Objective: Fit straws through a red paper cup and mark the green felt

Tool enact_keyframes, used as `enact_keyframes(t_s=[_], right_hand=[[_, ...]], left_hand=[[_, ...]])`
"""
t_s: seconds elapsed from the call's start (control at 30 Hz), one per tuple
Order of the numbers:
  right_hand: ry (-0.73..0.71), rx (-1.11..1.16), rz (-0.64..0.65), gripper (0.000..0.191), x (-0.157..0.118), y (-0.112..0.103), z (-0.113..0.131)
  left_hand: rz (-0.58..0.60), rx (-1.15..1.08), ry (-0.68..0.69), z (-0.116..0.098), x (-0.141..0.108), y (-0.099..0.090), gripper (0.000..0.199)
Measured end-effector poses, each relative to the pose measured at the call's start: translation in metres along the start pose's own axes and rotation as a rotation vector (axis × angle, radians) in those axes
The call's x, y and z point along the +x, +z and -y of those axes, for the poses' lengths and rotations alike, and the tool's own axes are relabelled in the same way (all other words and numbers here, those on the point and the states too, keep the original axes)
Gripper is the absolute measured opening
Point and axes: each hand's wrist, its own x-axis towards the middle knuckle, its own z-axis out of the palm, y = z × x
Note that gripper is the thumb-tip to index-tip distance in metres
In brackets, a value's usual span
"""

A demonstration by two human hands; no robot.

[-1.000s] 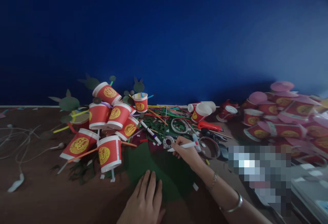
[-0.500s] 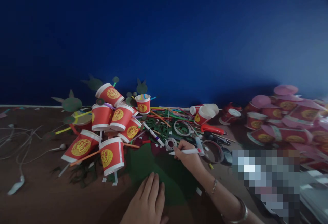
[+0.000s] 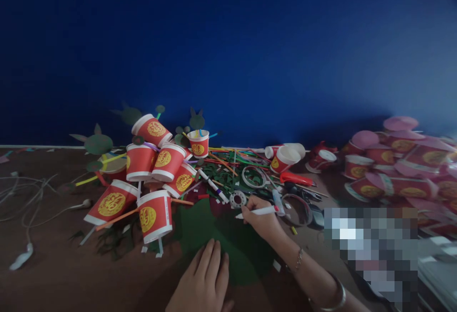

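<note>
A dark green sheet of paper (image 3: pixel 200 226) lies on the brown table in front of me. My left hand (image 3: pixel 203 278) rests flat on its near edge, fingers stretched out side by side and nothing in them. My right hand (image 3: pixel 259 214) pinches a white marker with a red end (image 3: pixel 266 210), its tip pointing left over the upper right part of the green sheet. Just behind that tip lies a white ring-shaped roll (image 3: pixel 237 199). A white and purple marker (image 3: pixel 215 188) lies behind the sheet.
Red and white paper cups (image 3: pixel 155 214) with straws and green paper shapes are heaped at the left. Straws and green scraps (image 3: pixel 228 169) spread behind. A red tool (image 3: pixel 296 179), clear tape (image 3: pixel 254 177) and pink-topped cups (image 3: pixel 396 188) are to the right. White earphones (image 3: pixel 22 257) lie far left.
The marker tip in my right hand has shifted slightly down and left over the green sheet. My left hand stays in place on the sheet.
</note>
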Motion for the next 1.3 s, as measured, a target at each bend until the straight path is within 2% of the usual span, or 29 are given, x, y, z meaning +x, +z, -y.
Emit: enact_keyframes(t_s=[0.17,0.3,0.53,0.67,0.73,0.8,0.9,1.07,1.2,1.3], right_hand=[[0.011,0.024,0.016,0.023,-0.001,-0.001,0.005],[0.023,0.073,0.078,0.024,0.000,-0.002,0.004],[0.052,0.120,0.063,0.024,0.002,-0.003,0.005],[0.169,0.281,0.096,0.030,0.000,-0.007,0.010],[0.186,0.372,0.078,0.034,-0.004,-0.006,0.016],[0.184,0.405,0.131,0.033,-0.009,-0.003,0.021],[0.133,0.346,0.224,0.026,-0.014,0.005,0.025],[0.051,0.298,0.191,0.027,-0.014,0.014,0.017],[0.044,0.227,0.187,0.024,-0.014,0.014,0.017],[-0.004,0.176,0.179,0.021,-0.015,0.012,0.020]], left_hand=[[-0.032,0.006,-0.001,0.000,0.002,-0.002,0.052],[-0.031,0.010,0.000,0.001,0.002,-0.002,0.052],[-0.029,0.006,0.010,0.001,0.001,-0.001,0.053],[0.008,-0.010,0.013,0.001,0.000,0.001,0.053],[0.016,-0.010,0.012,0.000,-0.001,0.002,0.054],[0.016,-0.009,0.012,-0.001,-0.001,0.002,0.054],[0.006,-0.009,0.008,-0.001,0.001,0.000,0.054],[-0.013,-0.045,-0.012,0.000,0.003,-0.002,0.053],[0.023,-0.085,-0.007,0.003,0.005,-0.001,0.054],[0.006,-0.086,0.032,0.006,0.007,-0.002,0.055]])
